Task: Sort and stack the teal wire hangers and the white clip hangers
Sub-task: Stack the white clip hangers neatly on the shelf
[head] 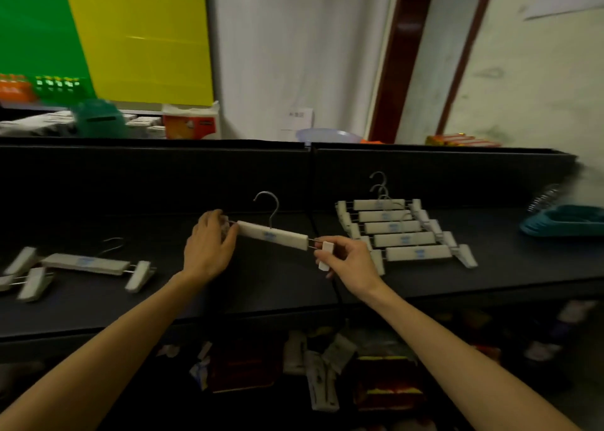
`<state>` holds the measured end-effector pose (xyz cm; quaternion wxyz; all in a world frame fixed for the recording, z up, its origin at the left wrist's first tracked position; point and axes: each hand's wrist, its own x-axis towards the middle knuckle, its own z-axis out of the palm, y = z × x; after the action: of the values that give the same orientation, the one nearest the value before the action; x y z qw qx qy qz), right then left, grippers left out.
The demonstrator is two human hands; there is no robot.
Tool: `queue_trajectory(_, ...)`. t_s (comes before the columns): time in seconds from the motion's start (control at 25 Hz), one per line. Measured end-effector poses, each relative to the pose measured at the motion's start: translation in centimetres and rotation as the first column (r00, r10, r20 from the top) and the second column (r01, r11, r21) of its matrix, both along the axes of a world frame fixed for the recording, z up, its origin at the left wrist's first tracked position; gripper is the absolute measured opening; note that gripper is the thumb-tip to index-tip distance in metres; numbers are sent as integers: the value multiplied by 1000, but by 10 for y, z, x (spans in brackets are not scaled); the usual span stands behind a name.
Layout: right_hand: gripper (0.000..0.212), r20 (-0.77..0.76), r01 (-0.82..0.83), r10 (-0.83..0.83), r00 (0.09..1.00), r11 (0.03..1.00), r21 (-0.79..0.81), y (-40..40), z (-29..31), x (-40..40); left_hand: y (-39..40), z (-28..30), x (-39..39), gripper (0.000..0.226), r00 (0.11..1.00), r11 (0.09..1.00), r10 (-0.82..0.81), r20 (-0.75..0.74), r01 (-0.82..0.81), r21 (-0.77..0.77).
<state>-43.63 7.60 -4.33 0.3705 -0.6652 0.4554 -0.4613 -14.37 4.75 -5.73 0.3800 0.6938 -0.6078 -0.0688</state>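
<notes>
I hold one white clip hanger (pixel 273 234) above the middle of the black table (pixel 261 286), its metal hook pointing up. My left hand (pixel 209 246) grips its left clip, which the fingers hide. My right hand (pixel 346 260) pinches its right clip. To the right, several white clip hangers (pixel 405 231) lie in an overlapping row on the table. At the left lie more loose white clip hangers (pixel 85 264). A stack of teal wire hangers (pixel 565 223) sits at the far right edge, blurred.
A low black wall (pixel 157 169) runs along the table's back edge. Behind it are a green container (pixel 98 120), an orange-and-white box (pixel 191 123) and a pale bowl (pixel 328 135). Packets and clutter lie on the floor below the table's front edge.
</notes>
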Motion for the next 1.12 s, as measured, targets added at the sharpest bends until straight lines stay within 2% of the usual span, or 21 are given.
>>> queue_trajectory(0.12,19,155,47,-60,986,995,83,2,10,-70,-13,6,-51,45,956,990,-136,-260,137,-14)
queue_trajectory(0.2,21,149,52,-69,986,992,117,2,17,-121,-16,12,-88,37,872,955,-296,-390,282,-93)
queue_trajectory(0.28,23,128,28,-48,991,988,153,2,23,-169,-16,16,-125,41,806,912,-410,-427,380,-157)
queue_trajectory(0.44,21,15,60,-63,998,982,179,-7,27,-253,-12,18,-192,40,816,874,-486,-313,460,-159)
queue_trajectory(0.56,18,-83,148,-139,987,983,110,-26,24,-296,-12,18,-230,31,858,880,-475,-196,459,-125)
queue_trajectory(0.68,17,-133,145,-141,981,989,21,-53,26,-316,-16,25,-258,21,923,927,-362,-128,343,-151)
queue_trajectory(0.8,19,-165,141,-146,975,989,-44,-85,37,-318,-27,36,-270,26,967,966,-226,-119,207,-153)
queue_trajectory(0.96,23,-148,136,-142,979,990,-47,-124,38,-308,-39,44,-271,34,990,992,-104,-98,95,-87)
queue_trajectory(1.12,24,-39,97,-99,994,994,-49,-126,31,-309,-33,35,-267,32,982,981,-151,-116,134,-137)
